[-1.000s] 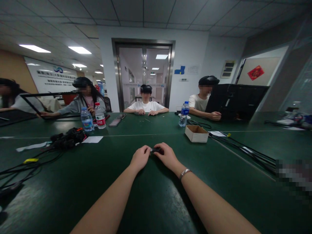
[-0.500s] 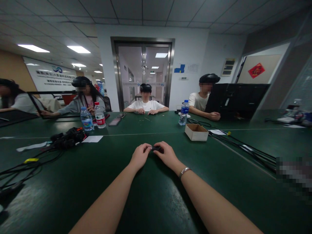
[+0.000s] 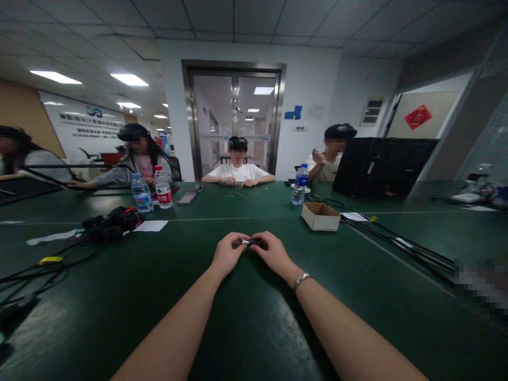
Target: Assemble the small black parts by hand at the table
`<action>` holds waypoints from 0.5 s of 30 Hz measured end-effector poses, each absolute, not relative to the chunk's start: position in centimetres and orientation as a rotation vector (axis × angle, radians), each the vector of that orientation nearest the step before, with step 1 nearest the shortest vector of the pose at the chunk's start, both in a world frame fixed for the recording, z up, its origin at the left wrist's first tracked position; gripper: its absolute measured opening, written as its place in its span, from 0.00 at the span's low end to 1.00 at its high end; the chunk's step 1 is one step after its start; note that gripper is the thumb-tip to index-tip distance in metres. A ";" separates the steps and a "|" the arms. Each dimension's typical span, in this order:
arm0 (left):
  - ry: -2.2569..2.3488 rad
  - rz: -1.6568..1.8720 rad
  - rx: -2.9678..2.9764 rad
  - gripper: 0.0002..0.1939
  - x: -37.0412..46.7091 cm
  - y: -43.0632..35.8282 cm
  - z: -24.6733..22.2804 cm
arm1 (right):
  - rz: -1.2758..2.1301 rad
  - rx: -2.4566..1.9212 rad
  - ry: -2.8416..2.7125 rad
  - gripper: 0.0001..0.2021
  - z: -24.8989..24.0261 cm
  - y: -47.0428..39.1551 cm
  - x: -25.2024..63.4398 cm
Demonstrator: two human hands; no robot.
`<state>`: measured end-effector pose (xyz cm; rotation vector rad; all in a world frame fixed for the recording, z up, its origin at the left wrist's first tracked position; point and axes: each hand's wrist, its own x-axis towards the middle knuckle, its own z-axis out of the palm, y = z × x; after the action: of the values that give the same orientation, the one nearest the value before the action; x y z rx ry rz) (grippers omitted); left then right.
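Note:
Between my hands, just over the green table (image 3: 254, 328), is a small black object with a shiny silver section (image 3: 246, 242). Its exact kind is too small to make out. My right hand (image 3: 270, 251) is closed around the dark right part, thumb and fingers pinched together. At the silver left end, the thumb and fingertips of my left hand (image 3: 229, 255) close on it. The two hands almost meet, and my fingers hide part of the object. A silver bracelet circles my right wrist.
An open cardboard box (image 3: 320, 218) stands right of my hands, near a water bottle (image 3: 300, 185) and black cables (image 3: 413, 248). On the left are two more bottles (image 3: 142, 194), a dark tangle of gear (image 3: 113, 223) and white paper (image 3: 151, 226). Several people sit around the table.
The object's silver section now shows between my fingertips, where it was mostly covered before. My hands have barely moved. At the right, a co-worker has raised a hand off the table.

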<state>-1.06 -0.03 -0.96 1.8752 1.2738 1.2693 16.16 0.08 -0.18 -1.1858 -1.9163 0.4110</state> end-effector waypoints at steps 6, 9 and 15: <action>1.189 1.305 1.744 0.11 -1.1 -0.1 -0.6 | 0.434 -1.188 -1.917 0.09 0.0 -0.2 16.2; 1.157 1.324 1.716 0.11 -1.2 0.0 -0.6 | 0.445 -1.189 -1.915 0.09 0.1 -0.2 16.2; 1.144 1.412 1.547 0.16 -1.4 0.5 -1.3 | 0.454 -1.188 -1.905 0.10 0.0 0.0 16.2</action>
<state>-1.35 0.47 -1.28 1.5468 1.1443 1.4123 16.20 0.00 -0.03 -1.1880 -1.9055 0.4540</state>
